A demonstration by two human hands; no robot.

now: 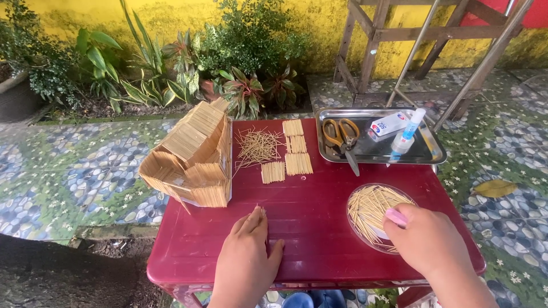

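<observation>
Down low on the red table (pixel 319 228), at about 7 o'clock: left hand (pixel 246 256), palm down, fingers close together, tips pinching a small bunch of toothpicks (pixel 261 210) that pokes up just past them. Over at 4 o'clock: right hand (pixel 425 239), fingers curled in, reaching into a round clear dish (pixel 365 217) full of loose toothpicks. Pink nail showing on one finger; hard to tell if any sticks are pinched there.

Further up, near the middle of the table at 12 o'clock: a messy pile of sticks (pixel 257 145), spread out like a star. Just right of that: four neat little mats of sticks (pixel 298 162) lying flat, glued side by side. At 10 o'clock: a small house made of sticks (pixel 194 154), with a slanted roof, hanging partly over the table's left edge.

Up at 2 o'clock: a shiny metal tray (pixel 337 157) holding yellow scissors (pixel 342 137), a white tube (pixel 388 124) and a small glue bottle (pixel 406 134) with a blue cap.

Beyond the table: green plants (pixel 240 63) by a yellow wall (pixel 319 23), a wooden frame (pixel 371 45), and a pebble-pattern floor (pixel 74 165).
</observation>
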